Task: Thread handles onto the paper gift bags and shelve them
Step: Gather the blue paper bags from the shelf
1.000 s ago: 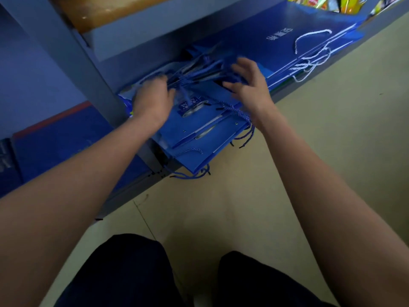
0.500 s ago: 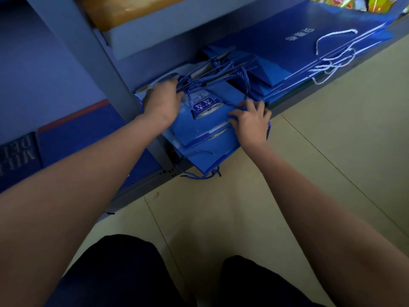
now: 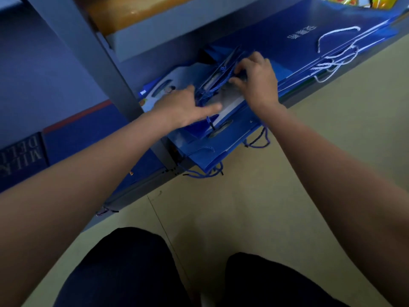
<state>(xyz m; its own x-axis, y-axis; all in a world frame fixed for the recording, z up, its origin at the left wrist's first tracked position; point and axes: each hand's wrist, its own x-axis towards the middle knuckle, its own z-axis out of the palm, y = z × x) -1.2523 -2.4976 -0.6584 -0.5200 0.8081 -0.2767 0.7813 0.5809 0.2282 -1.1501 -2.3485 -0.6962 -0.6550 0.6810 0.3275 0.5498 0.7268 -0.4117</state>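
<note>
Head view: both hands work at a stack of blue gift bags on the shelf.
Left hand presses flat, forefinger extended; right hand, just beyond, pinches a blue cord handle.

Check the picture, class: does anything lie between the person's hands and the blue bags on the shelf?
Nothing visible does. The left hand rests on the blue bags, and the right hand is already at their blue cord handles.

I read "MIL" and "DEL", upside down and cut off, on the dark bag at far left. White characters on the large blue bag are illegible to me.
</note>
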